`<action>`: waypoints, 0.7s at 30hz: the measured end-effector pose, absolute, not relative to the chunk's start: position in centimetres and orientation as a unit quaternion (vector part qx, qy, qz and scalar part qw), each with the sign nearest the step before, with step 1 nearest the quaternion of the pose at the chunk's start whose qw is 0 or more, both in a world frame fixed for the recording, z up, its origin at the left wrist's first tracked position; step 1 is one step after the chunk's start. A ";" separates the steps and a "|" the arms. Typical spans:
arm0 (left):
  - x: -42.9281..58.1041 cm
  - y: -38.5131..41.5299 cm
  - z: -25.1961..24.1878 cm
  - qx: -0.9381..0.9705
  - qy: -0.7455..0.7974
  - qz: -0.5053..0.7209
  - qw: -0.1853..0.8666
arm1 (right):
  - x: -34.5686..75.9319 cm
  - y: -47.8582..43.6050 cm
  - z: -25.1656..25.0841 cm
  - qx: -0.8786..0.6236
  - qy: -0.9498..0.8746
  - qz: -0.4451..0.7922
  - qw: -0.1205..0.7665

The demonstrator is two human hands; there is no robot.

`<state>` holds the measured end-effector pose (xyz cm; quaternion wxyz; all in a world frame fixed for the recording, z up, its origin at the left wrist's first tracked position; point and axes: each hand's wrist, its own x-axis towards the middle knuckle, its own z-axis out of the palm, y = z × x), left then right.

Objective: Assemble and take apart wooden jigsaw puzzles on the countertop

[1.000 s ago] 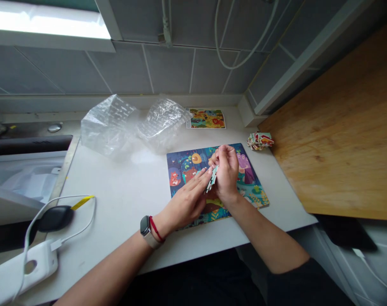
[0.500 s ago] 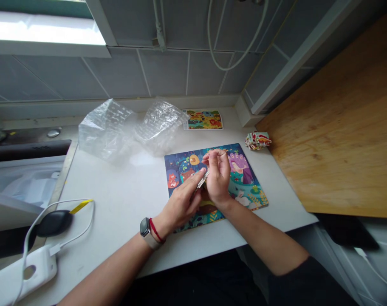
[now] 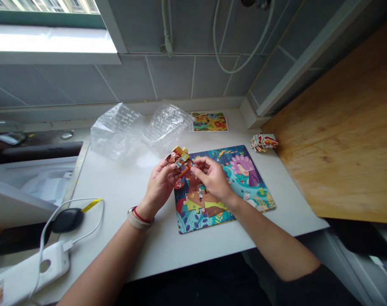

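A colourful jigsaw puzzle board (image 3: 244,178) lies on the white counter (image 3: 129,199) in front of me. My left hand (image 3: 159,182) and my right hand (image 3: 210,176) meet above its left part, both closed on a handful of joined puzzle pieces (image 3: 179,160) in orange, red and yellow. The clump is lifted off the board. Several loose pieces (image 3: 201,203) lie in the bare brown patch of the board below my right hand. I wear a watch and a red cord on the left wrist.
Crumpled clear plastic bags (image 3: 117,129) lie behind my hands. A small picture card (image 3: 209,121) sits by the wall. A pile of puzzle pieces (image 3: 263,141) is at the right, beside a wooden board (image 3: 340,127). A white power bank (image 3: 27,270) with cable lies at the left.
My hands held a thin stack of pieces edge-on over the board's middle; now they have shifted left and hold a clump of pieces face up. A bare patch with loose pieces shows.
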<state>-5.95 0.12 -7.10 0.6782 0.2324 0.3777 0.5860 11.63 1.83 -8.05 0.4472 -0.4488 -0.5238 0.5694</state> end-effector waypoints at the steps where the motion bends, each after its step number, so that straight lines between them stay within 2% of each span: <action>1: -5.9 0.1 -7.1 0.233 0.374 0.586 0.680 | 11.7 1.8 -8.0 -0.449 -0.521 0.572 0.447; 17: -5.4 -0.2 -7.2 0.211 0.366 0.590 0.688 | 12.0 1.7 -8.1 -0.469 -0.510 0.566 0.445; 21: -5.7 0.1 -7.7 0.197 0.410 0.603 0.656 | 12.2 1.8 -7.5 -0.464 -0.495 0.549 0.488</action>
